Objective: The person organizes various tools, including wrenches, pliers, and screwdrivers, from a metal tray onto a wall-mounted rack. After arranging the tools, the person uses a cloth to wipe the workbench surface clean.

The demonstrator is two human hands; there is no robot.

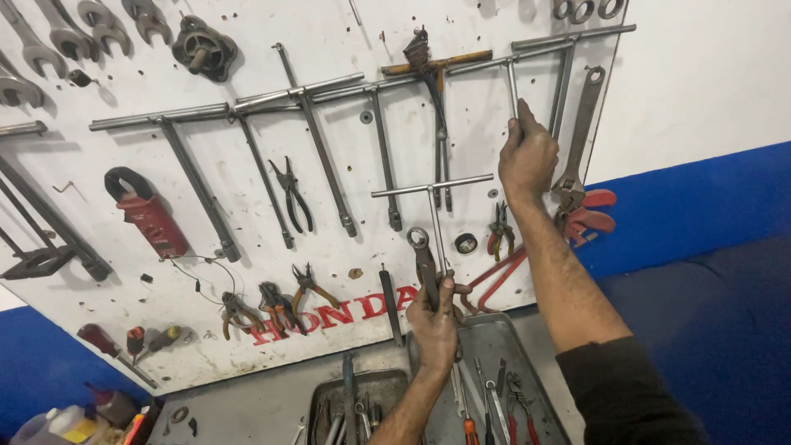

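My right hand (527, 156) is raised to the white tool board (346, 222) and grips the shaft of a T-handle socket wrench (512, 82) hanging near the top right. My left hand (435, 317) is lower, at the board's bottom edge. It is closed around the lower end of another T-handle wrench (434, 210) together with a ring spanner (423, 255). Both forearms reach up from the bottom of the view.
Several more T-handle wrenches (305, 124), pliers (292, 194), spanners (66, 33), an adjustable wrench (579, 124) and a red clamp meter (148, 214) hang on the board. Metal trays (527, 371) of loose tools lie below. A blue and white wall (700, 198) stands at the right.
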